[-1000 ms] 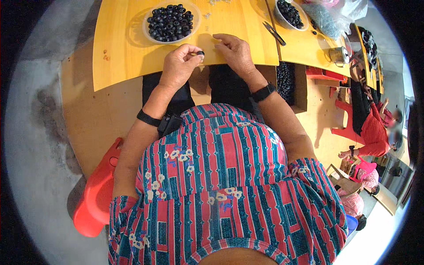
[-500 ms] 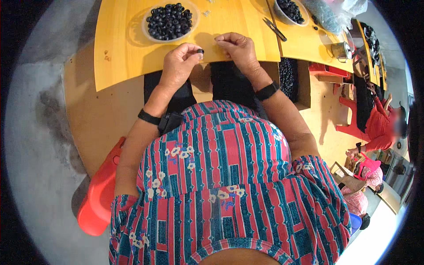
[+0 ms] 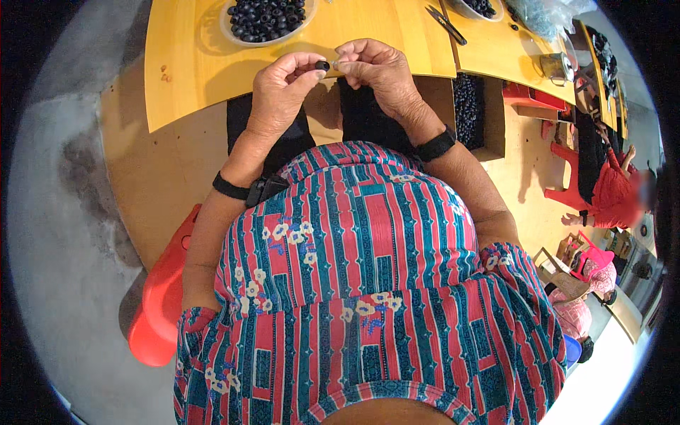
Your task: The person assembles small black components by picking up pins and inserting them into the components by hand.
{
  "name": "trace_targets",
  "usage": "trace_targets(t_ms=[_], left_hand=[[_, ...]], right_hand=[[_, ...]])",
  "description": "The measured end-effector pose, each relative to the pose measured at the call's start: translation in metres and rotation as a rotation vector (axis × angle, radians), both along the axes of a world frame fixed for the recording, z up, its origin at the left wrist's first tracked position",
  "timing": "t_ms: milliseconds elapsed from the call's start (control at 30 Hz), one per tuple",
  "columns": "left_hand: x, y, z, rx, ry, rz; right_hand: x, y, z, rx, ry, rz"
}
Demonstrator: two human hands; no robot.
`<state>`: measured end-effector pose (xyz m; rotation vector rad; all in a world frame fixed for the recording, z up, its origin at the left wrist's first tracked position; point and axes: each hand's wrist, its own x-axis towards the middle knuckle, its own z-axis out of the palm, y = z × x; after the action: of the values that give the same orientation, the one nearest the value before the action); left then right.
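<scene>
Bead [image 3: 322, 66], small, round and glossy black, sits pinched between the thumb and forefinger of the left hand [image 3: 280, 88], just over the near edge of the yellow desk [image 3: 184, 71]. The right hand [image 3: 375, 67] is closed beside it, fingertips pinching something too small to make out. One plate [image 3: 230, 28] heaped with many such black beads lies beyond the two hands; a second plate [image 3: 467, 8] shows farther right.

Red-and-teal striped floral top [image 3: 354, 283], black wristbands [image 3: 230, 187] on both wrists.
</scene>
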<state>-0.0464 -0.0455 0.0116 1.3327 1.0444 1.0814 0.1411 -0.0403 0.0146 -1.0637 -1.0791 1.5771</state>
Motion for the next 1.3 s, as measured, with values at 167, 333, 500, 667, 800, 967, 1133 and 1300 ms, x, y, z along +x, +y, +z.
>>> trace_targets(t_ms=[167, 333, 500, 667, 800, 967, 1133, 1300], left_hand=[[0.0, -0.003, 0.003, 0.026, 0.051, 0.003], [-0.002, -0.003, 0.002, 0.068, 0.17, -0.029], [-0.003, -0.004, 0.005, 0.166, 0.221, -0.056], [-0.002, -0.007, 0.007, 0.069, 0.123, -0.071], [-0.002, -0.008, 0.004, -0.054, -0.136, -0.109], [-0.003, -0.009, -0.002, -0.176, -0.274, -0.13], [-0.003, -0.011, -0.002, -0.224, -0.326, -0.134], [-0.003, -0.01, -0.008, -0.242, -0.34, -0.104]], right_hand=[[-0.003, -0.003, 0.007, -0.006, -0.014, 0.029], [-0.001, -0.002, 0.016, 0.009, -0.112, 0.064], [0.002, 0.001, 0.015, -0.003, -0.15, 0.122], [-0.002, -0.001, 0.013, -0.041, -0.109, 0.15], [-0.002, -0.003, 0.013, -0.146, 0.054, 0.152], [-0.004, -0.008, 0.01, -0.065, 0.038, 0.094], [-0.007, -0.008, 0.012, -0.059, 0.039, 0.093], [-0.011, -0.006, 0.009, -0.079, 0.023, 0.087]])
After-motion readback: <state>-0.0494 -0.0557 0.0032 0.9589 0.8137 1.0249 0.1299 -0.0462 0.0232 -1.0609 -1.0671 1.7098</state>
